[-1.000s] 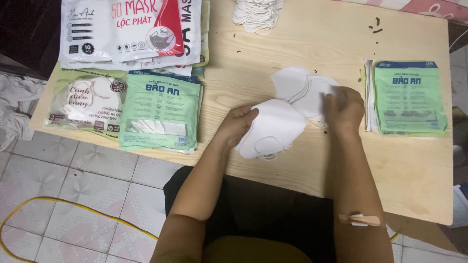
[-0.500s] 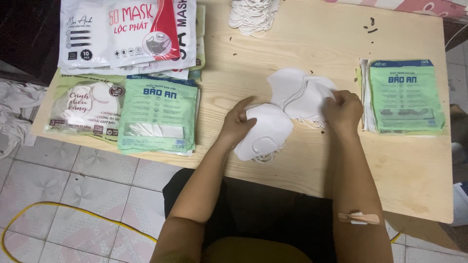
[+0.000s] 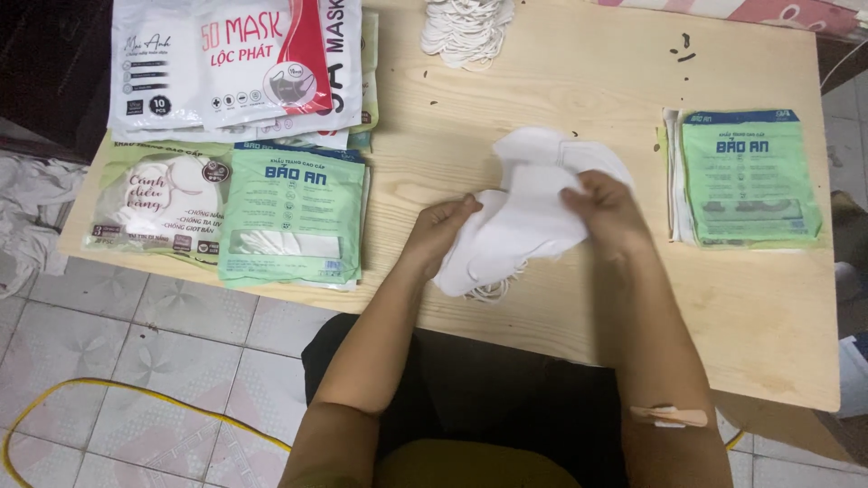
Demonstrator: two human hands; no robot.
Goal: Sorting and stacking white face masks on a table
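Head view, looking down on a pale wooden counter point(image 3: 542, 81) set over a tiled floor point(image 3: 154, 361). Centre of frame: both hands work a small stack of white face masks point(image 3: 520, 230). Left hand point(image 3: 443, 226) closed on the stack's left edge, fingers curled over the top, thumb hidden beneath. Right hand point(image 3: 608, 210) pinching the upper right part of the same stack, fingers folded down onto the white fabric. The stack is tilted, its lower end toward the near counter edge, with thin white ear loops point(image 3: 493, 291) hanging out below it. More white masks point(image 3: 565, 154) lie flat on the counter just behind the hands, touching the held ones. Right of frame: a pile of flat green mask packets point(image 3: 749, 176), well apart from the right hand. Left of frame: a green mask packet with a clear window point(image 3: 291, 217), and beside it, further left, a pale green packet showing white round pieces point(image 3: 163, 206). Upper left: large white-and-red mask bags point(image 3: 237, 63) overlapping one another. Top centre: a heap of white ear-loop masks point(image 3: 466, 27), partly cut off by the frame edge. Adhesive bandage point(image 3: 667, 416) on the right forearm, lower right. A yellow cord point(image 3: 108, 389) curves over the floor at lower left; crumpled white cloth point(image 3: 27, 217) at the left edge.
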